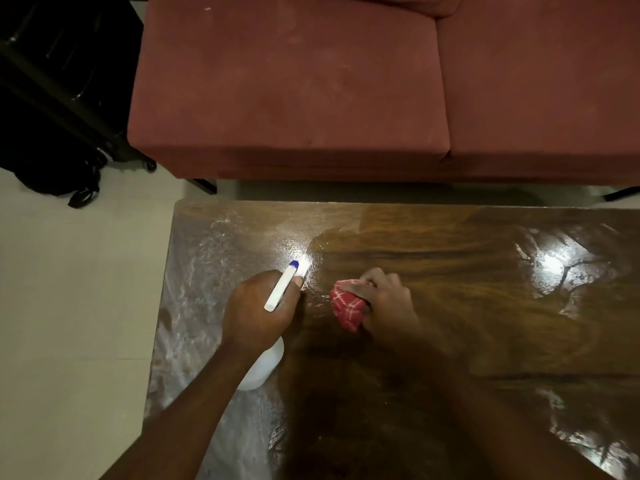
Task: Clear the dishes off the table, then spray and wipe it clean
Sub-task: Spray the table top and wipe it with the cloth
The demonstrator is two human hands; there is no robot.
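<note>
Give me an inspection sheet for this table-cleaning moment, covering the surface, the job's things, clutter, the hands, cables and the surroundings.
Surface: wooden table, glossy, with wet streaky film along its left side and at the right; the middle looks darker and cleaner.
Job's things: white spray bottle with a blue nozzle tip, pointing away from the person; red checked cloth bunched up on the tabletop.
Clutter: no dishes seen on the table.
Hands: left hand has its grip closed on the spray bottle; right hand presses on the cloth.
Cables: nothing seen.
Surroundings: red sofa beyond the table; dark bag on the pale floor at the left.
</note>
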